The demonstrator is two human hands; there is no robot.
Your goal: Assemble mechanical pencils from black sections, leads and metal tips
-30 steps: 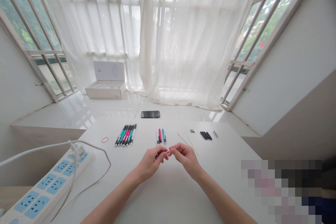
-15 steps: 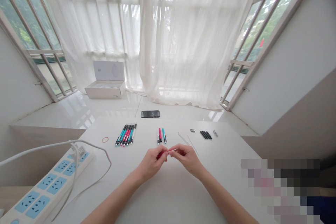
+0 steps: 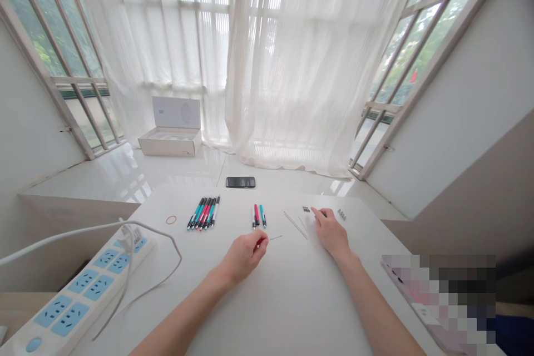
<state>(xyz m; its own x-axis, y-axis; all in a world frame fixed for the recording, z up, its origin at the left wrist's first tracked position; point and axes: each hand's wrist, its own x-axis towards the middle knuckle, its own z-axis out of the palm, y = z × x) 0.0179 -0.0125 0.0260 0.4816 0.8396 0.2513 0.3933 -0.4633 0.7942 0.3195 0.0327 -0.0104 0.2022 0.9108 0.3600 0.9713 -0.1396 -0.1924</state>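
My left hand (image 3: 244,256) grips a short red pen piece (image 3: 260,242), and a thin metal rod (image 3: 275,237) sticks out from it to the right. My right hand (image 3: 330,232) lies apart from it at the far right of the white table (image 3: 267,295). Its fingertips reach over a small group of black tubes (image 3: 322,212), mostly hidden beneath them. Nearby are two loose thin metal rods (image 3: 295,225), small dark parts (image 3: 306,209) and small grey parts (image 3: 342,214). Further left lie several assembled pens (image 3: 203,213) and a smaller group of pens (image 3: 258,216).
A blue-and-white power strip (image 3: 92,283) and its white cable lie along the table's left side. A red rubber band (image 3: 171,219) and a black phone (image 3: 241,182) are on the table. An open white box (image 3: 170,142) stands beyond it. The lower right is pixelated.
My right hand has left my left hand and moved far right to the black tubes. My left hand has drawn back slightly, still holding the red piece and rod.
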